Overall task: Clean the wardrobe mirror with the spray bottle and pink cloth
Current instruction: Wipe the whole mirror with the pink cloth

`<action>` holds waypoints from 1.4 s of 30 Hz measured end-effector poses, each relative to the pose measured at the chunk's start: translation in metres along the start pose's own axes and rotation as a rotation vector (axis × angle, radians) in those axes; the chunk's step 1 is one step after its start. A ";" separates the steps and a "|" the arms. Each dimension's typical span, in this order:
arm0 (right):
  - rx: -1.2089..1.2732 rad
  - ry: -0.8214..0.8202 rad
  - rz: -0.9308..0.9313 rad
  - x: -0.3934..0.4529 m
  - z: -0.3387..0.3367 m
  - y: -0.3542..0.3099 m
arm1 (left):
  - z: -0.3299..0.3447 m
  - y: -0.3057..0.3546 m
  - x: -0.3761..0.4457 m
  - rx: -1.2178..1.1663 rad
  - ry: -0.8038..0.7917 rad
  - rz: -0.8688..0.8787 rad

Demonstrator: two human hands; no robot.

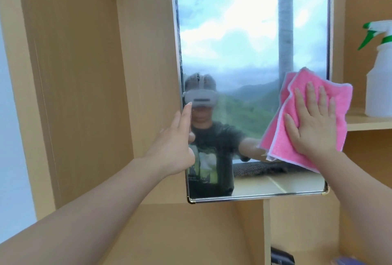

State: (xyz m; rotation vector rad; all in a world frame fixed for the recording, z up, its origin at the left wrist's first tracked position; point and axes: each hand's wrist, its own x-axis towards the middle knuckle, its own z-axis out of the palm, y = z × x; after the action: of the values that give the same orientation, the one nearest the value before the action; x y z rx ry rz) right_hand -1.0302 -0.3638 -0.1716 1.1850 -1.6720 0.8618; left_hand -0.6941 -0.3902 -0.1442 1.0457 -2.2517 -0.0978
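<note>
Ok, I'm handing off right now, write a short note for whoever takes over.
Left hand: open, flat against the left edge of the mirror, steadying it.
Right hand: open, pressing the pink cloth onto the mirror's lower right.
Spray bottle: standing on the shelf to the right, untouched for now.
Done: wiping is under way; how much has been covered cannot be told.
Left: the glass looks hazy around the lower left; wipe the rest.

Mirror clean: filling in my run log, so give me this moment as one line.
right hand: flat on pink cloth, pressed to mirror | left hand: braces mirror's left edge | spray bottle: on shelf
</note>
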 end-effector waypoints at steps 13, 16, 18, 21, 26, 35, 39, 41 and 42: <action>0.112 0.057 0.137 -0.035 0.022 -0.039 | 0.015 -0.015 0.008 -0.155 0.007 0.058; 0.104 0.033 0.093 -0.043 0.025 -0.070 | 0.018 -0.019 0.010 -0.173 0.010 0.064; 0.098 0.014 0.006 -0.051 0.029 -0.102 | 0.018 -0.019 0.008 -0.175 0.013 0.068; 0.112 0.010 -0.169 -0.066 0.038 -0.156 | 0.019 -0.017 0.007 -0.187 0.031 0.115; 0.161 -0.007 -0.326 -0.089 0.047 -0.205 | 0.025 -0.024 0.011 -0.165 0.106 0.133; 0.048 0.068 -0.525 -0.103 0.054 -0.148 | 0.026 -0.023 0.010 -0.246 0.091 0.123; 0.007 0.056 -0.436 -0.109 0.056 -0.093 | 0.025 -0.020 0.007 -0.274 0.094 0.109; -0.018 0.013 -0.394 -0.110 0.054 -0.064 | 0.026 -0.019 0.006 -0.261 0.098 0.105; -0.032 -0.013 -0.370 -0.109 0.053 -0.049 | 0.026 -0.019 0.007 -0.250 0.100 0.104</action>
State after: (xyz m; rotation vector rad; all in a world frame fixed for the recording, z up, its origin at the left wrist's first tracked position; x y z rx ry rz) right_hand -0.9807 -0.3893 -0.2897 1.4224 -1.4083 0.5951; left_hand -0.6999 -0.4132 -0.1679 0.7831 -2.1341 -0.2689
